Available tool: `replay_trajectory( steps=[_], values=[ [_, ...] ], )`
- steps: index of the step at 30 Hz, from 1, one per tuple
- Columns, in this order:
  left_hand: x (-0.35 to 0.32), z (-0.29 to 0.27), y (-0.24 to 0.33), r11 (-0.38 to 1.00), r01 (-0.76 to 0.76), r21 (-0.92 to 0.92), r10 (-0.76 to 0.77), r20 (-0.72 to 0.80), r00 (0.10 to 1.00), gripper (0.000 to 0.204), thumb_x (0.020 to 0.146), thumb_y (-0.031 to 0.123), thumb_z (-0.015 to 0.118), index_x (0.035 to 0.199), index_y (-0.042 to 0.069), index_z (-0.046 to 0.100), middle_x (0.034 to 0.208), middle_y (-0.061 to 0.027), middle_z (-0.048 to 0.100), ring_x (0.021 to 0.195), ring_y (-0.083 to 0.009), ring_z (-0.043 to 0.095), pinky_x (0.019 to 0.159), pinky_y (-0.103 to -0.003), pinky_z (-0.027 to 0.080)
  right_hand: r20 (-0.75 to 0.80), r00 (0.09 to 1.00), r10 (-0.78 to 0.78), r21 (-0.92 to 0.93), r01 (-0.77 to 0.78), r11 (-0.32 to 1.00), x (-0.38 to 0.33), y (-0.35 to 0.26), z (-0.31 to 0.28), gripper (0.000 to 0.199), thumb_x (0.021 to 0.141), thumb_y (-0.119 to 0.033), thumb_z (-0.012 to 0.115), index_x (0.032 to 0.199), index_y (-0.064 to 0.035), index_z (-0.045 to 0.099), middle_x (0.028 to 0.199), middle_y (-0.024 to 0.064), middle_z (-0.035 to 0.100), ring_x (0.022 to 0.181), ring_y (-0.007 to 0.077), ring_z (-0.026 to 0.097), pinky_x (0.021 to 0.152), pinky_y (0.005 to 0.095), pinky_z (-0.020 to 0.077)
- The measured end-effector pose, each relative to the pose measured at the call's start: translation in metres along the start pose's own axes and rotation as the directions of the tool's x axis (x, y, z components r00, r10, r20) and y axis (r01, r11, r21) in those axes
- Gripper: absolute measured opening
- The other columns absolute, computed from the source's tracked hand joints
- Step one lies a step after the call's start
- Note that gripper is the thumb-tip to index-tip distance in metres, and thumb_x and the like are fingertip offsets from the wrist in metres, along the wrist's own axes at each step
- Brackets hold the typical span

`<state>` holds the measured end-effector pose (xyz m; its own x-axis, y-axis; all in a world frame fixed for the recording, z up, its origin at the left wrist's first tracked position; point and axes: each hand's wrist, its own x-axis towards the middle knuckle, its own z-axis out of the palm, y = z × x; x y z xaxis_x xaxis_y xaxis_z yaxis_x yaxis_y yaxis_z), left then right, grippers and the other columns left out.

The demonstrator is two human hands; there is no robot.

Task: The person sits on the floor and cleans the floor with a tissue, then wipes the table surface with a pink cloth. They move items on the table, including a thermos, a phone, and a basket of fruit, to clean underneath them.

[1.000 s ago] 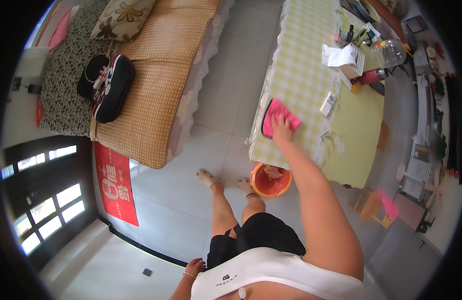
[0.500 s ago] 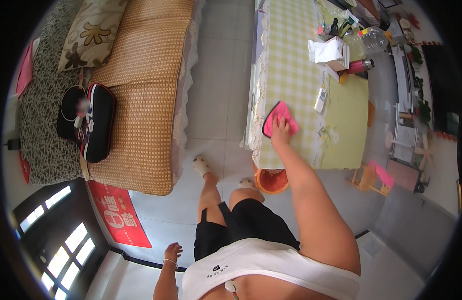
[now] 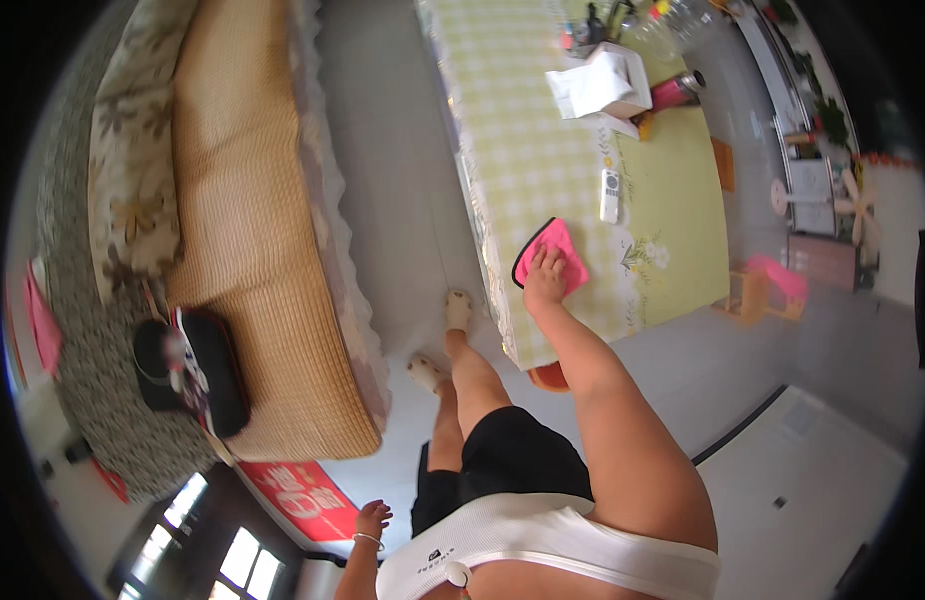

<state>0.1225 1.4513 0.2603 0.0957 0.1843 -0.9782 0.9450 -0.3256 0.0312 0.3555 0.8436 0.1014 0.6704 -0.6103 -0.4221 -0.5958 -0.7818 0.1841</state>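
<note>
My right hand [image 3: 546, 281] is pressed on a pink cloth [image 3: 570, 258] with a dark edge, its fingers bent over it. The cloth lies on the near part of a table covered with a green-and-white checked tablecloth [image 3: 502, 140]. A white remote control [image 3: 610, 196] lies beyond the cloth, to the right. Low at my left side hangs my left hand [image 3: 373, 518], a bracelet on its wrist. It holds nothing, and its fingers are slightly bent and apart.
A tissue box [image 3: 632, 82], a pink flask [image 3: 676, 91] and clear bottles [image 3: 672, 28] stand farther up the table. On the left, a sofa with a woven mat [image 3: 247, 250] holds a black bag [image 3: 217, 370]. An orange bin [image 3: 550, 377] shows under the table's near edge.
My view has turned, so the table and sofa appear tilted. My feet have stepped to new places. The right hand stays on the pink cloth; the bin is now mostly hidden.
</note>
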Motion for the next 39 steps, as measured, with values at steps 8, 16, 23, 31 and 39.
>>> replay_trajectory(
  steps=[8,16,23,31,39],
  values=[
    [0.015,0.023,0.243,0.391,-0.424,0.817,0.502,0.197,0.842,0.039,0.087,0.032,0.070,0.113,0.003,0.069,0.095,-0.0165,0.073,0.092,-0.0298,0.071,0.081,-0.038,0.055,-0.317,0.941,-0.114,0.395,0.240,0.887,0.014,0.037,-0.036,0.073,0.072,-0.024,0.077,0.136,-0.0035,0.049,0.146,0.0246,0.041,0.133,0.0418,0.040,0.110,0.0548,0.0319],
    [0.061,0.177,0.527,-0.150,-0.617,0.772,0.618,0.561,0.551,0.042,0.089,0.033,0.065,0.119,0.004,0.062,0.107,-0.0201,0.069,0.098,-0.0377,0.065,0.085,-0.046,0.051,-0.404,0.907,0.117,0.631,0.184,0.753,0.055,0.034,-0.027,0.068,0.074,-0.032,0.076,0.131,-0.0037,0.051,0.157,0.0248,0.029,0.147,0.0408,0.026,0.117,0.0593,0.0211],
    [-0.019,0.430,0.667,-0.313,-0.668,0.675,0.657,0.662,0.361,0.095,0.080,0.039,0.078,0.150,-0.002,0.030,0.143,-0.0262,0.048,0.130,-0.0396,0.048,0.107,-0.043,0.042,-0.341,0.929,0.142,0.670,0.134,0.730,0.056,0.045,-0.018,0.067,0.075,-0.037,0.073,0.131,-0.0079,0.052,0.157,0.0211,0.031,0.146,0.0367,0.029,0.119,0.0542,0.0219],
    [-0.090,0.674,0.764,-0.549,-0.821,0.155,0.640,0.710,-0.294,0.110,0.067,0.028,0.092,0.149,-0.006,0.028,0.129,-0.0262,0.056,0.114,-0.0368,0.061,0.096,-0.043,0.050,-0.432,0.873,0.225,0.703,0.170,0.691,0.060,0.050,-0.018,0.055,0.071,-0.034,0.075,0.118,-0.0090,0.061,0.151,0.0199,0.043,0.140,0.0360,0.041,0.117,0.0527,0.0282],
    [-0.050,0.825,0.856,-0.454,-0.879,0.142,0.755,0.586,-0.295,0.125,0.053,0.042,0.094,0.148,-0.008,0.031,0.141,-0.0259,0.052,0.131,-0.0357,0.051,0.110,-0.038,0.041,-0.319,0.924,0.210,0.757,0.115,0.643,0.052,0.055,-0.024,0.056,0.074,-0.030,0.075,0.125,-0.0104,0.063,0.154,0.0146,0.040,0.142,0.0276,0.040,0.118,0.0450,0.0282]
  ],
)
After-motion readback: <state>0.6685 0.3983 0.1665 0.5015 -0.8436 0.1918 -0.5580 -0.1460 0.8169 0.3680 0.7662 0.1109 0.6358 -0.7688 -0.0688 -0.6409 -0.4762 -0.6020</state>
